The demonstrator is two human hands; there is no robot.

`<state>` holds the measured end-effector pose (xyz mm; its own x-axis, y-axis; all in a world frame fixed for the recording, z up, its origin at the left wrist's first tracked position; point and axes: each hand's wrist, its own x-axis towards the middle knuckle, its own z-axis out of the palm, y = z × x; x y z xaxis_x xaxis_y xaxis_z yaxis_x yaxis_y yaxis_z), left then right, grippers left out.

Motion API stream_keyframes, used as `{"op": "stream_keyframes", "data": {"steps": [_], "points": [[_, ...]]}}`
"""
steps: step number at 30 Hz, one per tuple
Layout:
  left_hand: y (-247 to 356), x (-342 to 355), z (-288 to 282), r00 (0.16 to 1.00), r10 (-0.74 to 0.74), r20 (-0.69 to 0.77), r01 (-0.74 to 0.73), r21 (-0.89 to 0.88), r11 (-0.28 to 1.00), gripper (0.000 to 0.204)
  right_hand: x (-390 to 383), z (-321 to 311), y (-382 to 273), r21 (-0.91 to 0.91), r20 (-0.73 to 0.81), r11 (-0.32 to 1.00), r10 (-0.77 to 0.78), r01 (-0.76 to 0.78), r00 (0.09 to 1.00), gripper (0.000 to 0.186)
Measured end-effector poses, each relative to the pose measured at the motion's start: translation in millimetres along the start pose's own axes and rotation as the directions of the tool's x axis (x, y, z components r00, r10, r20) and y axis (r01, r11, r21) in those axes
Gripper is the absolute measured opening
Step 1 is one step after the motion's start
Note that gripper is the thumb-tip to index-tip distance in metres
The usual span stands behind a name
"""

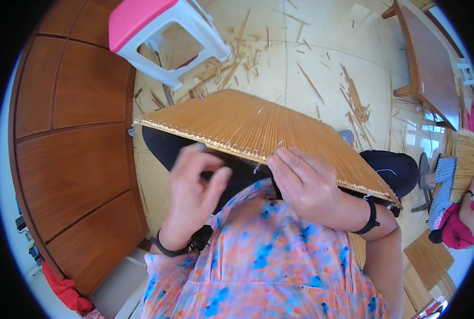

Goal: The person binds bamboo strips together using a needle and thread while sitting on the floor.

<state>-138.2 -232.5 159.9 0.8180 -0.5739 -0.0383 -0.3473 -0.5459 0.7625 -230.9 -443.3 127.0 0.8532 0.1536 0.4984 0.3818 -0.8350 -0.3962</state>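
Pale floor tiles are spreading beyond the knees, and many thin broken strips are lying on them. On the left side a brown wooden cabinet is standing, and near it a white stool with a pink seat. At the far right another person in a pink top is sitting, well apart.

The slatted mat is resting across the lap, over the dark trousers — probably the two knees are serving as a work table, so both hands can be free. Its near edge is facing the body, where the pale ends of the slats and the small loops along them are showing; this way, I think, the edge is staying easy to see and reach.

The right hand is pressing thumb and fingers together at this edge, seemingly pinching the border, perhaps for steadying it. A thin pale tip is sticking out above the fingertips, but I cannot tell what it is. The left hand is hovering just beside the edge, fingers curled and blurred — whether it is pinching something, I cannot tell. Under the edge, a short white strand is hanging.
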Motion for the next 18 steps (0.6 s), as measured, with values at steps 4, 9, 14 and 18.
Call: {"op": "stream_keyframes", "data": {"steps": [4,9,14,18], "points": [[20,18,-23,0.809,0.531,-0.25,-0.282,0.627,0.726,0.046,11,-15,20,0.006,0.07,0.999,0.042,-0.042,0.997,0.03],[-8,82,-14,0.832,0.555,0.019,-0.427,0.662,0.616,0.03,30,-37,50,0.013,0.016,0.999,0.053,-0.053,0.998,0.013],[18,89,-4,0.722,0.692,-0.011,-0.556,0.586,0.59,0.024,28,-77,76,-0.061,-0.005,0.998,-0.024,0.024,1.0,0.016],[51,68,15,0.77,0.637,0.014,-0.542,0.54,0.644,0.023,13,-115,91,-0.171,-0.018,0.976,-0.138,0.133,0.99,0.018]]}}
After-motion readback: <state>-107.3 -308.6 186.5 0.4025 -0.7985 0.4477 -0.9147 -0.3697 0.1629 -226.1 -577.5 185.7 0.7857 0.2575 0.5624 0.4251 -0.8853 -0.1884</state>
